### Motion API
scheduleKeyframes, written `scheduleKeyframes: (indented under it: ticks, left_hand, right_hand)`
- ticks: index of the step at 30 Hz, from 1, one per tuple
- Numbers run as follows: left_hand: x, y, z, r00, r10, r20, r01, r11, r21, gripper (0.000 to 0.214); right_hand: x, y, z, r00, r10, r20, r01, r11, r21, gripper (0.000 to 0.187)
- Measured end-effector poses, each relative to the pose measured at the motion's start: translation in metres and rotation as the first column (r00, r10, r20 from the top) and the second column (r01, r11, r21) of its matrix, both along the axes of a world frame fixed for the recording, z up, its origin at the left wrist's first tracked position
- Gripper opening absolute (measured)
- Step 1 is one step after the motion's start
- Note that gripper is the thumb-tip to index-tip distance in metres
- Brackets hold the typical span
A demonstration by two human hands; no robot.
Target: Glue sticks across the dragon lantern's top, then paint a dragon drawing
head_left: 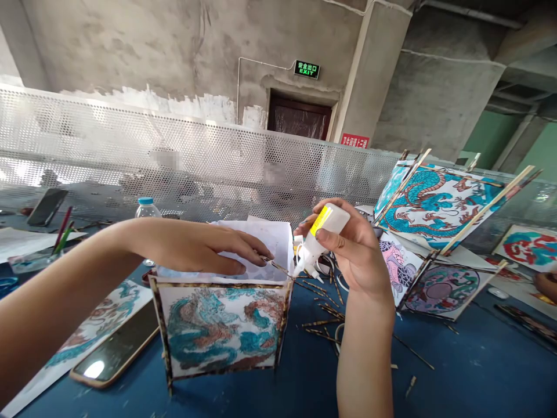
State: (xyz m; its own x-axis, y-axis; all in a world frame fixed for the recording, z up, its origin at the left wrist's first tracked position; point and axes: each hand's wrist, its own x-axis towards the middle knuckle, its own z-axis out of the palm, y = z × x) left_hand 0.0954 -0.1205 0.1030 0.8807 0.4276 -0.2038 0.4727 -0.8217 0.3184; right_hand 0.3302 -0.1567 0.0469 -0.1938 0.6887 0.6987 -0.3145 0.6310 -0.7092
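A four-sided paper lantern (pixel 226 328) with a blue and brown dragon drawing stands before me, its edges framed by thin dark-mottled sticks. My left hand (pixel 204 247) reaches over its top with fingers stretched out, palm down. The fingertips touch a thin stick (pixel 282 268) that runs to the top right corner; whether they press it is hard to see. In my right hand (pixel 354 247) is a white glue bottle (pixel 328 223) with a yellow label, tilted nozzle down. Its tip is at that corner of the lantern. The uncapped lid dangles from the neck.
Several loose mottled sticks (pixel 324 316) lie right of the lantern. Another dragon lantern (pixel 439 203) and framed drawings (pixel 448 290) stand farther right. A phone (pixel 115 345) rests on a drawing at left. Behind are a capped bottle (pixel 147 208) and a perforated metal screen (pixel 209 168).
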Motion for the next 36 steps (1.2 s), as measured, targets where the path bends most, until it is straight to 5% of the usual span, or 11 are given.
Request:
scheduleKeyframes:
  ticks: [11, 36]
  left_hand:
    - [0.0053, -0.0055, 0.0021, 0.995, -0.091, 0.046, 0.091, 0.996, 0.019, 0.050]
    - [0.0062, -0.0016, -0.0008, 0.998, -0.065, 0.028, 0.065, 0.998, -0.023, 0.038]
  right_hand:
    - [-0.0006, -0.0015, 0.0009, 1.000, -0.005, 0.002, 0.005, 1.000, 0.009, 0.025]
    - [-0.0032, -0.0049, 0.0004, 0.997, -0.042, 0.072, 0.043, 0.999, -0.017, 0.027]
